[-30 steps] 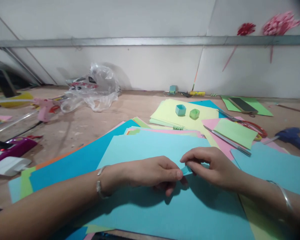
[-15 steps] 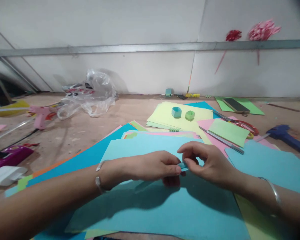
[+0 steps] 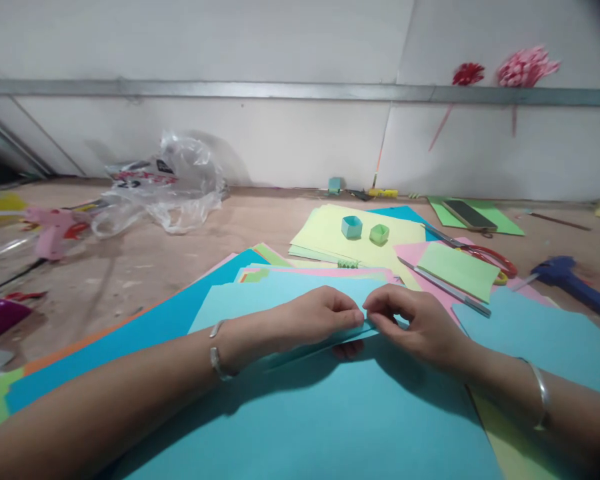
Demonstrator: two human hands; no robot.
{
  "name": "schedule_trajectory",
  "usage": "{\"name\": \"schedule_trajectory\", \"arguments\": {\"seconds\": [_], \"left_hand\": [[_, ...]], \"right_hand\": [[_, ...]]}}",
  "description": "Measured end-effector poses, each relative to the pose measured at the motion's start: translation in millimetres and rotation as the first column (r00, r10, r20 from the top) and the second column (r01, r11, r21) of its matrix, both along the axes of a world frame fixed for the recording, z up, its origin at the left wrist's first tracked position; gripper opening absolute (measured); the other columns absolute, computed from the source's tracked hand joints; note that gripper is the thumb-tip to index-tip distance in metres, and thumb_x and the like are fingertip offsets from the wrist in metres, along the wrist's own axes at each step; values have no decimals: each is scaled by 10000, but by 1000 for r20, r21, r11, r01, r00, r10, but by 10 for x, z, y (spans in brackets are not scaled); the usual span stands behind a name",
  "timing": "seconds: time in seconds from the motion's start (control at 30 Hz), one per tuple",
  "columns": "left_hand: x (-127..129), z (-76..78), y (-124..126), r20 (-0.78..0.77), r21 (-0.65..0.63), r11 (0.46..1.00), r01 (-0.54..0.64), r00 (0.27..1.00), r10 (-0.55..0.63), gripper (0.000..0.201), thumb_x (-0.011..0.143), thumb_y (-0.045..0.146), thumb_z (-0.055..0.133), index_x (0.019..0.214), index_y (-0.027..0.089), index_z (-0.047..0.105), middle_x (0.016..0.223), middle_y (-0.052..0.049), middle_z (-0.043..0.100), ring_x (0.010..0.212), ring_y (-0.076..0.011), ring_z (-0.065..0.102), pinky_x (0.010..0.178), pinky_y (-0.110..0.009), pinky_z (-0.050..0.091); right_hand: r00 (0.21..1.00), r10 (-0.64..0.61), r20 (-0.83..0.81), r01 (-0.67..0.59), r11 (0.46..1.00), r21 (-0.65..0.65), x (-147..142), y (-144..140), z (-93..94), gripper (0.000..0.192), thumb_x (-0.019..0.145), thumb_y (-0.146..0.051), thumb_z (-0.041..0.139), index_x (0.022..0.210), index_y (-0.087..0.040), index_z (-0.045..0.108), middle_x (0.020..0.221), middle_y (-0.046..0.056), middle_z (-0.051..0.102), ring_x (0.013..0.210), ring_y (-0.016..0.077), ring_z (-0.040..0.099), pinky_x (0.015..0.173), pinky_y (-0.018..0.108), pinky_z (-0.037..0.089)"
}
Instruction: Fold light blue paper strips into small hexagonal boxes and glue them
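A narrow light-blue paper strip (image 3: 325,345) is pinched between my two hands above a light-blue paper sheet (image 3: 300,427). My left hand (image 3: 316,321) is closed on it, thumb on top and other fingertips showing beneath. Against the same strip, my right hand (image 3: 423,327) presses thumb and forefinger together, close to the left fingertips. The strip's loose length slants down to the left under my left hand. How its end is folded is hidden by the fingers.
Beyond the hands, a blue paper ring (image 3: 351,227) and a green paper ring (image 3: 379,233) sit on pale yellow paper (image 3: 320,230). Rightward lie a pen-like cutter (image 3: 450,287), scissors (image 3: 487,255) and a blue glue gun (image 3: 575,283). A pink glue gun (image 3: 50,230) and plastic bag (image 3: 180,187) are left.
Both hands stay together on the strip; the fingertips have shifted slightly upward. More of the strip now shows below my left hand. The view has turned a little to the right.
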State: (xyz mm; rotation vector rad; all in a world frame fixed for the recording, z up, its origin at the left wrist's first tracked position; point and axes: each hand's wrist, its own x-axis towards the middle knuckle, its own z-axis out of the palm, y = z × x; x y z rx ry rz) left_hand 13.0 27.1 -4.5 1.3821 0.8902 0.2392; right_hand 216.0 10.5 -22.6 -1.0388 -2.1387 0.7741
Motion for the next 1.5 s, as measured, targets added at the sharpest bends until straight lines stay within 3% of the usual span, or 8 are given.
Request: {"name": "schedule_trajectory", "arguments": {"seconds": [0.13, 0.27, 0.37, 0.53, 0.8, 1.03, 1.27, 1.5], "left_hand": [[-17, -19, 8, -47, 86, 996, -1, 999, 5, 337, 820, 448, 578, 705, 134, 619, 632, 2, 582, 589, -115, 492, 615, -257, 409], [-30, 5, 12, -118, 176, 984, 30, 993, -9, 330, 812, 427, 567, 621, 161, 529, 546, 56, 404, 525, -87, 315, 519, -243, 270], [-49, 12, 25, -163, 197, 978, 65, 986, -33, 369, 824, 452, 555, 595, 179, 456, 518, 72, 294, 504, -87, 231, 479, -256, 187], [-70, -19, 56, -148, 179, 979, 98, 986, -71, 404, 842, 501, 546, 606, 184, 463, 521, 74, 259, 499, -89, 214, 477, -268, 154], [-40, -25, 47, -150, 184, 981, 62, 988, -34, 372, 803, 467, 589, 598, 181, 468, 529, 75, 272, 516, -87, 225, 491, -256, 184], [6, -57, 2, -159, 199, 980, -14, 986, 46, 320, 782, 438, 571, 626, 161, 527, 583, 39, 429, 565, -100, 343, 542, -242, 286], [-42, -16, 34, -175, 199, 980, 26, 985, 9, 314, 797, 423, 571, 619, 170, 513, 527, 75, 316, 514, -84, 258, 505, -235, 237], [6, -34, -15, -198, 179, 982, -66, 975, 102, 230, 793, 325, 559, 661, 144, 609, 593, 13, 559, 554, -107, 448, 557, -243, 375]], "right_hand": [[1000, 19, 3, -19, 1000, -2, 9, -7, -18, 109, 853, -160, 534, 868, -187, 639, 786, 13, 673, 652, 112, 578, 595, 225, 476], [1000, 31, -1, -31, 999, 19, 18, -31, -37, 110, 857, -156, 534, 876, -186, 638, 786, 12, 675, 641, 103, 579, 591, 214, 474], [999, 34, 9, -35, 998, 50, 22, -42, -34, 113, 871, -164, 528, 883, -184, 639, 779, 11, 677, 632, 98, 577, 588, 208, 472], [999, 37, 22, -39, 993, 111, 21, -46, -20, 114, 883, -149, 529, 880, -179, 639, 774, 8, 678, 625, 89, 570, 590, 199, 468], [999, 43, 30, -47, 985, 164, 11, -57, -8, 125, 875, -119, 529, 890, -176, 640, 785, 4, 693, 638, 82, 590, 602, 180, 475], [999, 42, 15, -44, 984, 175, 13, -58, -15, 135, 861, -93, 534, 882, -179, 636, 793, -4, 693, 648, 72, 591, 611, 161, 471], [998, 16, 53, -25, 985, 173, 16, -52, 0, 133, 879, -125, 515, 890, -190, 631, 775, 1, 686, 619, 86, 573, 590, 188, 466], [995, 21, 96, -36, 987, 159, 7, -52, 8, 136, 873, -136, 499, 882, -200, 620, 775, 17, 693, 622, 112, 586, 575, 220, 473]]}}
